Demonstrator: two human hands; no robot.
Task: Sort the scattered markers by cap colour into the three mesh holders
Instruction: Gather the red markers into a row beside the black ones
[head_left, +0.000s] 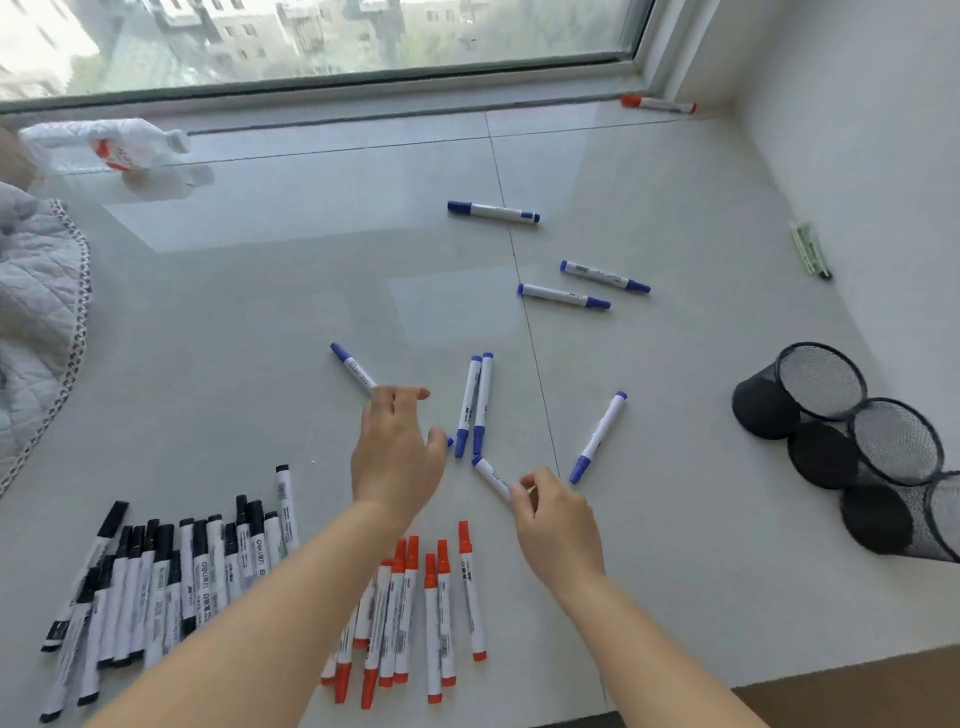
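The right hand (553, 519) pinched the end of a blue-capped marker (491, 478) between curled fingertips, the marker lying slantwise on the pale tiled window ledge (260, 312). The left hand (397, 457) hovered just beside it with fingers loosely bent, over the lower end of another blue marker (353, 369); whether it actually gripped that one I could not tell, since the hand hid it. Between the hands lay a pair of blue markers (475, 405) side by side, touching. A single blue one (597, 439) lay off to the right, and three more (566, 296) were scattered farther toward the window (311, 47).

Nearer the person, the forearms crossed over two gathered groups: black-capped markers (171, 582) on the left, red-capped markers (415, 613) in the middle, partly covered by the left arm. One stray red marker (657, 104) sat far off by the window frame.

Three black mesh holders (852, 447) lay tipped on their sides at the right, touching one another. A crumpled plastic bottle (119, 145) and a quilted grey cloth (36, 291) lay at the left.
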